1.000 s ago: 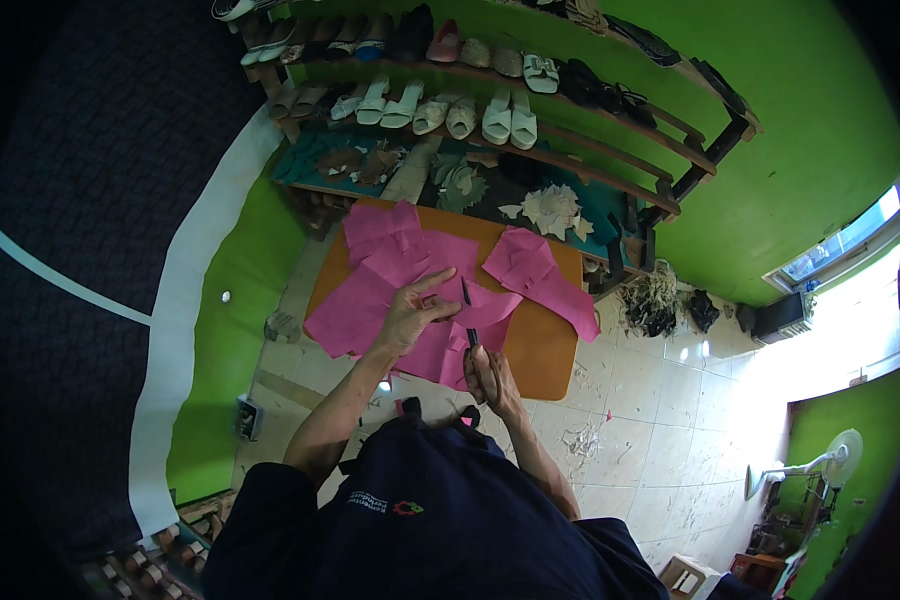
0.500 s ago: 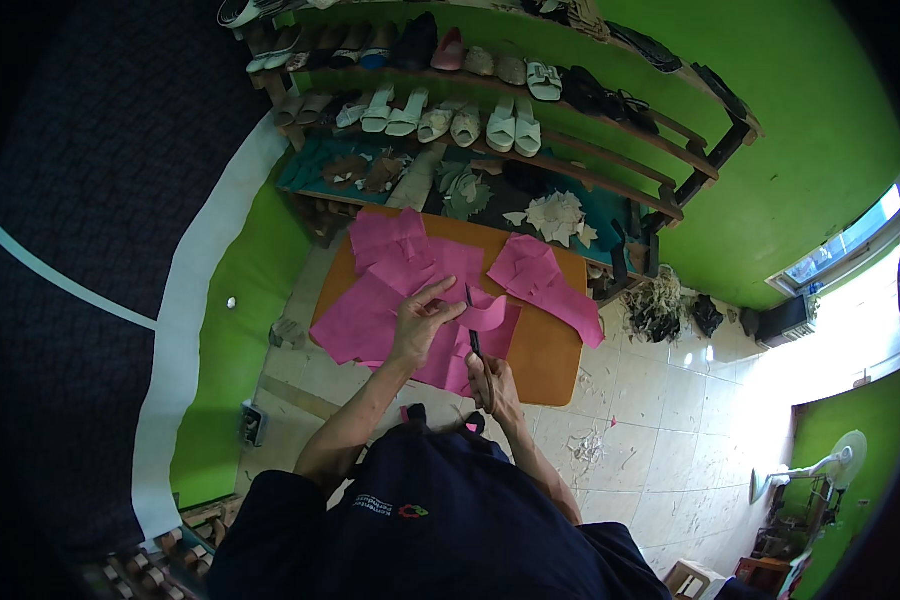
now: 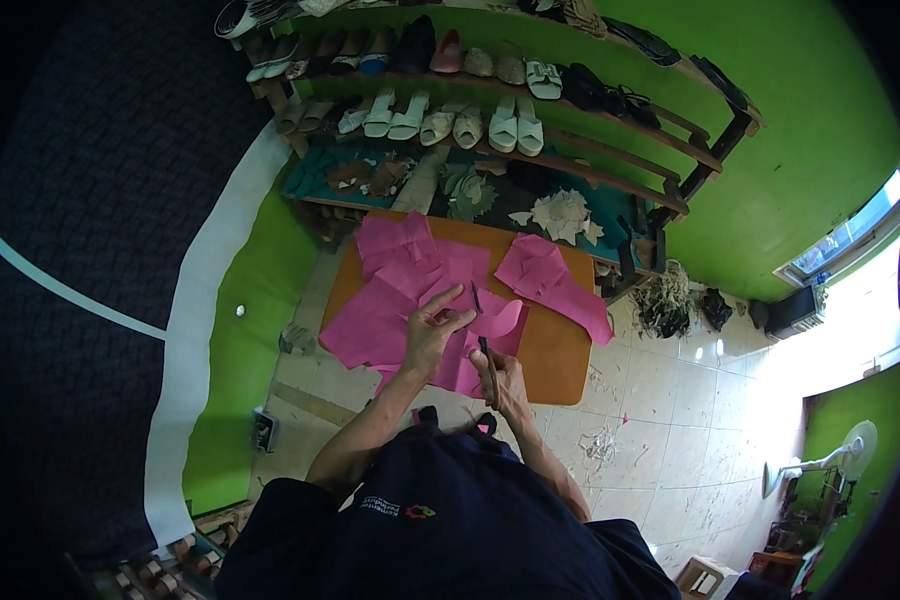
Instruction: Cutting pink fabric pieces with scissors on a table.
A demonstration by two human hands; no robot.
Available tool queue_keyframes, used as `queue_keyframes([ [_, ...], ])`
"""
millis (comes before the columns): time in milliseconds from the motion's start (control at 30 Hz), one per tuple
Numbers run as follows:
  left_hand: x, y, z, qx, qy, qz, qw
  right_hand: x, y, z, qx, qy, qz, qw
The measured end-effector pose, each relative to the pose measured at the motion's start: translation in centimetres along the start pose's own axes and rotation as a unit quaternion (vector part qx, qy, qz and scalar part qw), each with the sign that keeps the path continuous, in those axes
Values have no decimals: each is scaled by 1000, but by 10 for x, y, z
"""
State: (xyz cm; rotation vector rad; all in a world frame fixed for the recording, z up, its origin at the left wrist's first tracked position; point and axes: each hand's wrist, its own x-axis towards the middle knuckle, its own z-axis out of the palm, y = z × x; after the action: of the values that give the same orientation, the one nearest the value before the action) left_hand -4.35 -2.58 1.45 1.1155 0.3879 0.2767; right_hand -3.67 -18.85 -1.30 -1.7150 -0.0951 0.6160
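At the centre of the frame an orange board (image 3: 555, 350) carries pink sheets (image 3: 400, 290), thin and flat with curved cut edges. The left hand (image 3: 432, 330) rests on them, fingers half spread, holding nothing. The right hand (image 3: 505, 375), just below, is closed around a thin dark tool (image 3: 482, 325) that points up. Above, wooden shelves (image 3: 610, 130) hold pale sandals (image 3: 455, 122) and beige scraps (image 3: 562, 213). The walls are green.

Tool (image 3: 489, 357) in right hand (image 3: 507, 375) indistinct

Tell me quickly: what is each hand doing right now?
Left hand: fingers spread, pressing on the pink sheet.
Right hand: closed on a dark cutting tool.
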Motion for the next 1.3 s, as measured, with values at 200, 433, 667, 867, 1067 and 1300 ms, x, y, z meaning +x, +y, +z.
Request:
queue_keyframes([
  [200,1,2,-5,-4,-14,-17,1000,-6,-13,-3,-23,-7,2,1000],
  [433,0,0,-10,20,-73,-48,996,-1,-14,-4,-23,12,-27,999],
  [667,-2,1,-11,24,-83,-61,994,1,-7,-4,-17,11,-22,1000],
  [867,-2,4,-12,15,-78,-68,995,0,-8,-6,-27,9,-37,999],
  [1067,5,7,-22,45,-94,-74,992,-3,-14,-8,-65,27,-64,995],
  [1300,14,11,-30,60,-141,-81,985,-9,-24,-13,-74,34,-23,996],
])
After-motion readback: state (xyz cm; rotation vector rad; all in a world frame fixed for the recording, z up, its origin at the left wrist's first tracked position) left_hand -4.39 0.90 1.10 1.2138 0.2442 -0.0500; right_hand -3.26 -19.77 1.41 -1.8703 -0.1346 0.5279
